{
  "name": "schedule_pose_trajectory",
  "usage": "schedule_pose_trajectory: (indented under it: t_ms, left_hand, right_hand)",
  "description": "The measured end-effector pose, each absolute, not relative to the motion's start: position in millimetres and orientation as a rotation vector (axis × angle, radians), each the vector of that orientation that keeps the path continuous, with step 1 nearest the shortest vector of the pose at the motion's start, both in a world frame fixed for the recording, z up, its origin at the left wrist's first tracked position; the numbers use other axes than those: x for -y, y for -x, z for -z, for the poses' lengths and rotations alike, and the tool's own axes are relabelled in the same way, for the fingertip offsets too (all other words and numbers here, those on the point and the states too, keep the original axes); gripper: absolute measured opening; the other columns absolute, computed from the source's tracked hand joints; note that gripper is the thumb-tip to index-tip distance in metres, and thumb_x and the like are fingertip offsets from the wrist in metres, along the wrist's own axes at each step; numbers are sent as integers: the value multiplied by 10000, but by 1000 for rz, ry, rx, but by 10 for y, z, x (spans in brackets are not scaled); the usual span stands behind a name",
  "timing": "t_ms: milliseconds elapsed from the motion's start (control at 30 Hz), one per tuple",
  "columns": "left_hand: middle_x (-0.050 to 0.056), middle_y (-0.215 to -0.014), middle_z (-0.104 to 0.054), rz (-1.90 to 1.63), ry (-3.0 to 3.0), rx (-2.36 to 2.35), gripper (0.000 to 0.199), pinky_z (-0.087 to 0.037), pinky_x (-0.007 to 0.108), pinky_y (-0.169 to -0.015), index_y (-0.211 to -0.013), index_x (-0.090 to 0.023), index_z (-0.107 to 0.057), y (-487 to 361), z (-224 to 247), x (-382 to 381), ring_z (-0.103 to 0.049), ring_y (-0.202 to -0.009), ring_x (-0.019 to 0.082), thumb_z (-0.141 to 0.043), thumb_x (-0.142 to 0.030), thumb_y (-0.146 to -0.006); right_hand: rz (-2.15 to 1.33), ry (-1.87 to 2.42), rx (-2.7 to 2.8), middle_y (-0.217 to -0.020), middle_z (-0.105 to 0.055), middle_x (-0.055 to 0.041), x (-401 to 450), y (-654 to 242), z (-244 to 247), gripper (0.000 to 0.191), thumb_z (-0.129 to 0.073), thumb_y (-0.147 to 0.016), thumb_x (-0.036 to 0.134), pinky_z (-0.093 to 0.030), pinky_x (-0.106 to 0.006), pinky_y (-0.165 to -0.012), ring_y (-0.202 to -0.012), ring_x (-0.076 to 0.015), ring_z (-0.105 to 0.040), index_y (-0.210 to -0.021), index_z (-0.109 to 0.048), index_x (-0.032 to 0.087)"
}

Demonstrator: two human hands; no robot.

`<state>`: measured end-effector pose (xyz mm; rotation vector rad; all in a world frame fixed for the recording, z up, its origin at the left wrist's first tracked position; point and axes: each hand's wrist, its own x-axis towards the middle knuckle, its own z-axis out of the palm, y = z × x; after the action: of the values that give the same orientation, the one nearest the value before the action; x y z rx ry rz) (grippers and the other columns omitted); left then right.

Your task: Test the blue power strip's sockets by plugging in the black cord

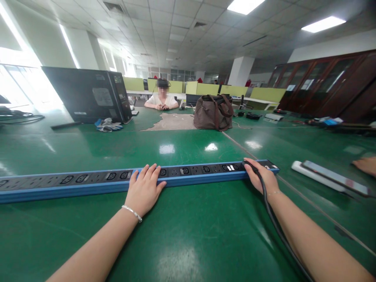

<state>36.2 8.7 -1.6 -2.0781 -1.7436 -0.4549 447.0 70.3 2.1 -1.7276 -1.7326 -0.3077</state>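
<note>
A long blue power strip (202, 178) with a row of black sockets lies across the green table. My left hand (145, 186) rests flat on top of it near the middle, fingers stretched out and a bracelet at the wrist. Near the strip's right end, my right hand (263, 176) is closed around a black plug (246, 163), which touches the socket face. How deep the plug sits is hidden by the fingers. Its black cable (273, 219) runs from the hand down along my right forearm to the lower edge.
To the right lie a white power strip (317, 176) and a flat device (335, 176), with another person's hand (366, 165) beyond. A black computer case (88, 96), gloves (108, 125) and a brown bag (210, 113) stand farther back. A person (161, 98) sits across the table.
</note>
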Motion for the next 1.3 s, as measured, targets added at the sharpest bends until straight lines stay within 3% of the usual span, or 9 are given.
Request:
schedule_pose_trajectory:
  t_ms: [333, 900, 1300]
  left_hand:
    - [86, -1356, -499, 468, 2078, 1733, 516, -268, 475, -1028, -1309, -159, -454, -362, 15, -85, -410, -1263, 275, -347, -448, -895]
    - [92, -1360, -494, 478, 2079, 1729, 508, -257, 473, -1033, -1305, -160, -457, -363, 19, -83, -407, -1263, 276, -347, -437, -895]
    - [99, -1359, -494, 494, 2095, 1745, 516, -256, 481, -1037, -1309, -165, -457, -368, 10, -83, -400, -1270, 279, -335, -445, -893]
  right_hand:
    - [322, 1674, 1731, -1052, -680, -59, -708, -4439, 20, 383, -415, -853, 426, -431, -435, -934, -1001, -257, -605, -1116, -627, 245]
    - [302, 1727, 1616, -1032, -682, -95, -707, -4376, 11, 445, -434, -817, 466, -480, -388, -846, -963, -261, -622, -1123, -620, 203]
    - [346, 1751, 1566, -911, -705, -69, -701, -4380, 12, 427, -427, -813, 536, -491, -370, -781, -870, -252, -641, -947, -686, 224]
